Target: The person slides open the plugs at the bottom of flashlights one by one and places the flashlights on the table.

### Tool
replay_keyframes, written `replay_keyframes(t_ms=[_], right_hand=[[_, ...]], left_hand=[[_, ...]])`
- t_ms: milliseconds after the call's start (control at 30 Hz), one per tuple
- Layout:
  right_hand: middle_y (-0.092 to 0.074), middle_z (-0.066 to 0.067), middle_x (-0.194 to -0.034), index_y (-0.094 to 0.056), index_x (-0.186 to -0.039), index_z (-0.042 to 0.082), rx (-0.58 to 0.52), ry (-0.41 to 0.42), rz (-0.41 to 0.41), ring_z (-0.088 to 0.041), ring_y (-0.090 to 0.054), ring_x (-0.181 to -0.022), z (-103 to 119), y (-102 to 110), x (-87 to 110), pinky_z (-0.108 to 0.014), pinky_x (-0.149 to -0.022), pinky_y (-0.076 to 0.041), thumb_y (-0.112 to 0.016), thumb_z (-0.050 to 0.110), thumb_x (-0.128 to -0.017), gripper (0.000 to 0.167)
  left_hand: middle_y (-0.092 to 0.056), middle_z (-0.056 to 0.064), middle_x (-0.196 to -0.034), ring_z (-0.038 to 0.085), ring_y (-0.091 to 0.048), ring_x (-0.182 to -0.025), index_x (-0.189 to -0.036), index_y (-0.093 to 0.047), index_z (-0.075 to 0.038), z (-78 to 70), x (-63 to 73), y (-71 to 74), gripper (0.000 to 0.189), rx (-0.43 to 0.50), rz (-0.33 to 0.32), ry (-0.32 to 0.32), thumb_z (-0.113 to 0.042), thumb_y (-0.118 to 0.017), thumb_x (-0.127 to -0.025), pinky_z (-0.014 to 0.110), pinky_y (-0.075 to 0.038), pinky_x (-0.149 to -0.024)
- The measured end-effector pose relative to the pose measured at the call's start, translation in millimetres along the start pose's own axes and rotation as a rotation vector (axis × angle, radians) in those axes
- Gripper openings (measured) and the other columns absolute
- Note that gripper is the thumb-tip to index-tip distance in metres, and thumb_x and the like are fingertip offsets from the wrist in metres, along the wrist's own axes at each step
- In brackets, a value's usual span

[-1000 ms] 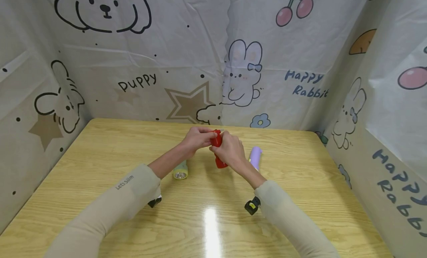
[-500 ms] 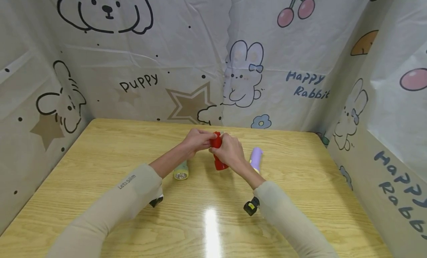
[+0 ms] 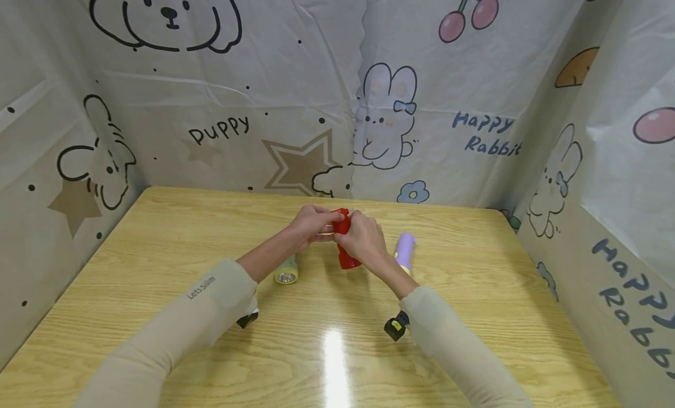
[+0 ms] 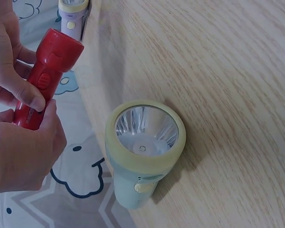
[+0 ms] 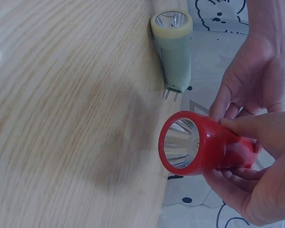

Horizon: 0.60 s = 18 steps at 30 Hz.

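Note:
A red flashlight (image 3: 348,260) is held by both hands over the far part of the table, its lens end toward the person. My right hand (image 3: 365,238) grips its body, with the thumb lying along the barrel below the red switch in the left wrist view. At the tail end, my left hand (image 3: 310,225) pinches with thumb and fingers. The right wrist view looks into the reflector of the red head (image 5: 210,145). Under the left forearm lies a pale green flashlight (image 4: 128,192) with a cream rim; two metal prongs (image 5: 172,94) stick out of its tail.
To the right of the right hand lies a purple flashlight (image 3: 405,250), partly hidden by the right wrist. The wooden table (image 3: 316,361) ends at a patterned cloth backdrop (image 3: 232,91) behind and at both sides. Black wrist cameras (image 3: 394,327) hang under the sleeves.
The left fingers have shifted a little around the red flashlight's tail, and a lower finger now shows apart. The flashlight and right hand stay nearly in place; the head view moved slightly.

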State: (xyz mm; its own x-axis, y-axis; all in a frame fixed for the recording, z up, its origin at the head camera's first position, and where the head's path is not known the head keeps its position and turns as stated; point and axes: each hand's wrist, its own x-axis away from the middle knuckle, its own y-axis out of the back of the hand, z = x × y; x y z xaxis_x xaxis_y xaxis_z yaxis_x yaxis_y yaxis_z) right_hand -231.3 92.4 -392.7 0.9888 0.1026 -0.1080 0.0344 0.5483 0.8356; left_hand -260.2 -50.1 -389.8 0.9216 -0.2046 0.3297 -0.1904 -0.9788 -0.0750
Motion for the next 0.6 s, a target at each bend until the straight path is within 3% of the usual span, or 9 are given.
replay_keyframes(t_ms=[600], right_hand=[[-0.065,-0.009,-0.082,-0.063,-0.099,0.001,0.014,-0.012,0.014,-0.024,-0.063,-0.067,-0.6,-3.7,-2.9,-0.032,-0.061,-0.058,-0.078,0.022,-0.085,0.029]], left_hand=[[-0.067,0.02,-0.116,0.021,-0.069,-0.088,-0.12,-0.064,0.008,3.0,-5.0,-2.6,0.031,-0.008,-0.024,0.031,-0.009,-0.067,-0.095,0.03,-0.06,-0.075]])
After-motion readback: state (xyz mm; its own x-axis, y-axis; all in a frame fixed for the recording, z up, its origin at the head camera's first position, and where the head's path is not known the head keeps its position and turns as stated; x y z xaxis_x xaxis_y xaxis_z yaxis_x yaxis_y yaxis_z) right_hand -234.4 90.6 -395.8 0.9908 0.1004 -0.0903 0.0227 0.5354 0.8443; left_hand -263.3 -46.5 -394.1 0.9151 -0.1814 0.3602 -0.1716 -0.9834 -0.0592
